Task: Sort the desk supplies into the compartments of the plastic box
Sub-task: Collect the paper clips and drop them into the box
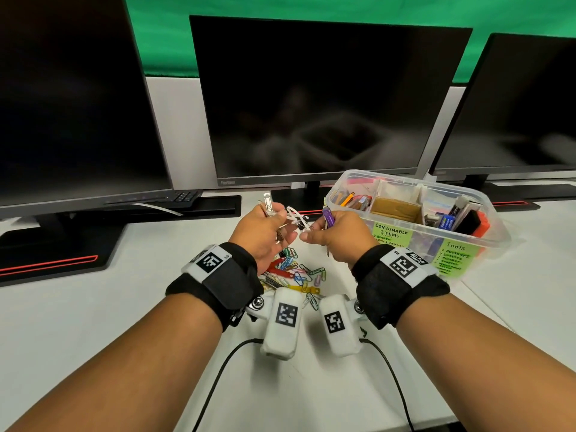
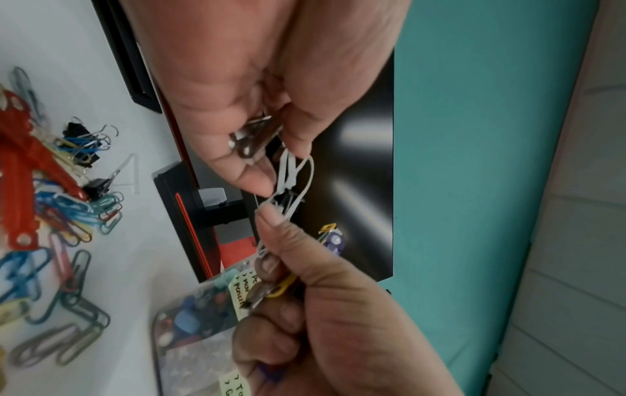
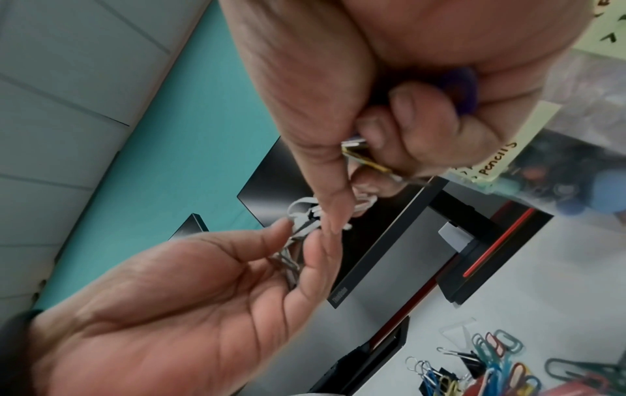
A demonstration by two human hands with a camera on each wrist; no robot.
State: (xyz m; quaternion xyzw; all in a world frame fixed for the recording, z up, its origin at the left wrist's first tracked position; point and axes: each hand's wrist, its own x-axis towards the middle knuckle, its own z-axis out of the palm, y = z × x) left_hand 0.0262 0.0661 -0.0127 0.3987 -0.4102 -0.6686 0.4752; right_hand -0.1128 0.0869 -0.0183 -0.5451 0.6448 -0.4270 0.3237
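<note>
Both hands are raised above a pile of coloured paper clips [image 1: 296, 272] on the white desk. Between them hangs a tangle of white clips [image 1: 297, 219] with a small black clip caught in it. My left hand [image 1: 285, 226] pinches one end of it and also holds silver metal clips [image 2: 252, 139] in its palm. My right hand [image 1: 311, 233] pinches the other end with thumb and forefinger. Its curled fingers also keep a purple clip [image 1: 328, 217] and yellow clips [image 2: 283, 286]. The clear plastic box [image 1: 486, 210] stands at the right, labelled, with pens and tools in its compartments.
Red plastic clips [image 1: 277, 266] and black binder clips [image 2: 79, 150] lie in the pile. Three dark monitors [image 1: 318, 98] stand along the back on black stands, a keyboard [image 1: 184, 196] under the left one. Two camera cables [image 1: 218, 378] run over the desk's near edge.
</note>
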